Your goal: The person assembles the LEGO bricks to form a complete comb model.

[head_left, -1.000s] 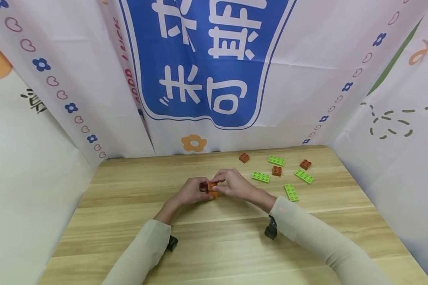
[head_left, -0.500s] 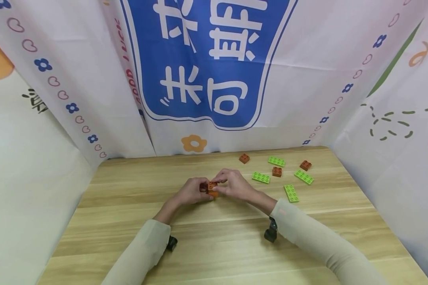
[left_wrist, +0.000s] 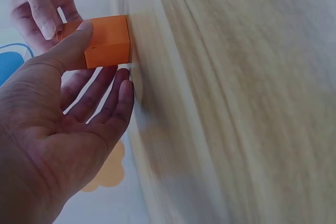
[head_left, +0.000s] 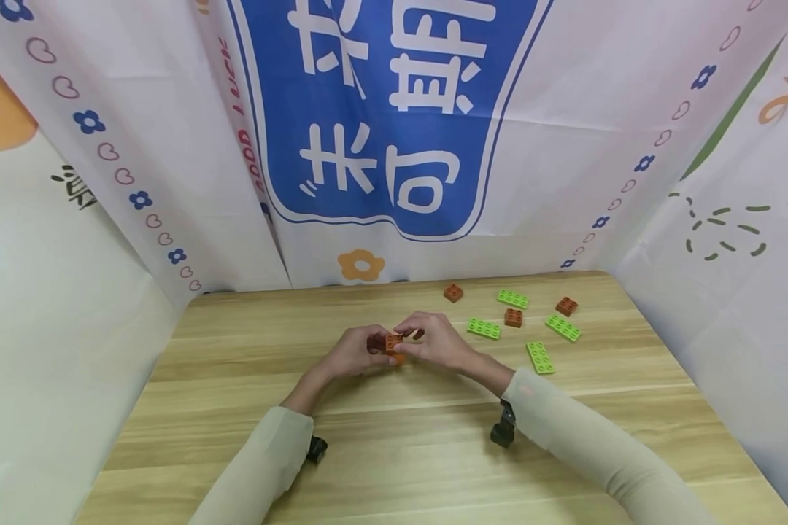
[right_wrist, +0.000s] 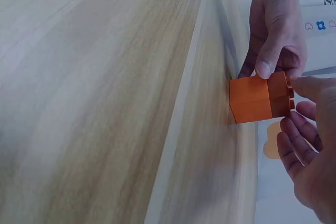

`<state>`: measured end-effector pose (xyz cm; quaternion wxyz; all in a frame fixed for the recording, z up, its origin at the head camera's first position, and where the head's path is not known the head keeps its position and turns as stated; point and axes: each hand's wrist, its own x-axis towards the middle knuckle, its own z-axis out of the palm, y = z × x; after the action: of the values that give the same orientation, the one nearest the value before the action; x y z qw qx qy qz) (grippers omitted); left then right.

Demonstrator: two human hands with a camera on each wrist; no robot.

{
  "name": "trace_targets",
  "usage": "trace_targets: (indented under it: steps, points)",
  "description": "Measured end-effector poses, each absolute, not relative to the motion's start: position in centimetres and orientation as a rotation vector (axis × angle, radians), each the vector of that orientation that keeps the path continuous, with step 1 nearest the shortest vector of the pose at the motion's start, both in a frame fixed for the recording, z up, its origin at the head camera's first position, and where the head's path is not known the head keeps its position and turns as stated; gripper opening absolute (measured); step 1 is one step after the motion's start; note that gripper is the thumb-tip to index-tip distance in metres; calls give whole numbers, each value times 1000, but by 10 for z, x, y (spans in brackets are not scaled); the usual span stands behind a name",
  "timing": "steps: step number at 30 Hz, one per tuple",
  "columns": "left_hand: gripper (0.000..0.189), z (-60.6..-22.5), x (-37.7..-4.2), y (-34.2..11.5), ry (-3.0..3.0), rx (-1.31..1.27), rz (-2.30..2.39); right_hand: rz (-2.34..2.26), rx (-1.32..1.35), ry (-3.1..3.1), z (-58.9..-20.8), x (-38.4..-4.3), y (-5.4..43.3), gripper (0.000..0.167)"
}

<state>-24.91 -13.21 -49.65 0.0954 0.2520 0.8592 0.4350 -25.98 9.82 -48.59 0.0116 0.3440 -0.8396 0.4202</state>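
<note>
Near the middle of the wooden table, my left hand (head_left: 354, 351) grips a two-part stack from its left side. Its lower part is a plain bright orange block (right_wrist: 249, 100), taller than the small brown-orange 2x2 toy brick (right_wrist: 278, 97) that sits against it with its studs outward. In the left wrist view the thumb lies along the orange block while the other fingers spread beneath. From the right, my right hand (head_left: 436, 341) pinches the brown-orange brick between thumb and forefinger, close to the studs. Part of the stack is hidden behind the fingers in the head view.
Right of the hands lie several green 2x4 bricks (head_left: 484, 328) and a few loose brown 2x2 bricks (head_left: 514, 318). The wooden table (head_left: 407, 452) ends at a printed cloth wall (head_left: 525, 182) behind, with cloth walls on both sides too.
The head view has shifted slightly, moving everything a little to the right in it. Both hands keep their hold on the stack, with almost no movement; the loose bricks lie as before.
</note>
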Motion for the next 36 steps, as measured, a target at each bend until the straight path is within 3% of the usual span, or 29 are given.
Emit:
trace_targets:
  steps: [8, 36]
  points:
    - [30, -498, -249, -131, 2547, 677, 1334, 1235, 1031, -2641, -486, -262, 108, 38]
    - [30, -497, -248, -132, 2585, 663, 1354, 1016, 1022, -2682, -483, -272, 180, 37]
